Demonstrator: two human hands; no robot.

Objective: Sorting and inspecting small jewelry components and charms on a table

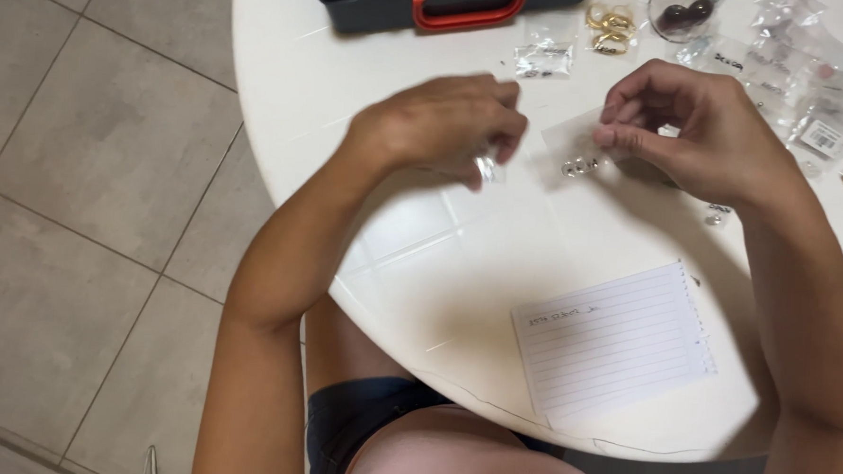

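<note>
Nearest the body, a lined notepad sheet [614, 342] lies flat on the white round desk [410, 293], below and slightly left of the right grip, close enough to write on without clearing anything away.

Above it both hands hover over the desk. The right hand [706, 131] pinches the top edge of a small clear plastic bag [577, 144] between thumb and fingertips, so the bag hangs down to the left of that grip and a few small metal pieces sit at its bottom. The left hand [445, 124] is curled into a narrow grip around something small and clear [489, 168], blurred; I cannot tell what it is. It sits just left of the bag, apart from it.

Beyond the grips lie more little bags [546, 58], gold rings [611, 29] and a dark case with a red handle [451, 1], within arm's reach.
</note>
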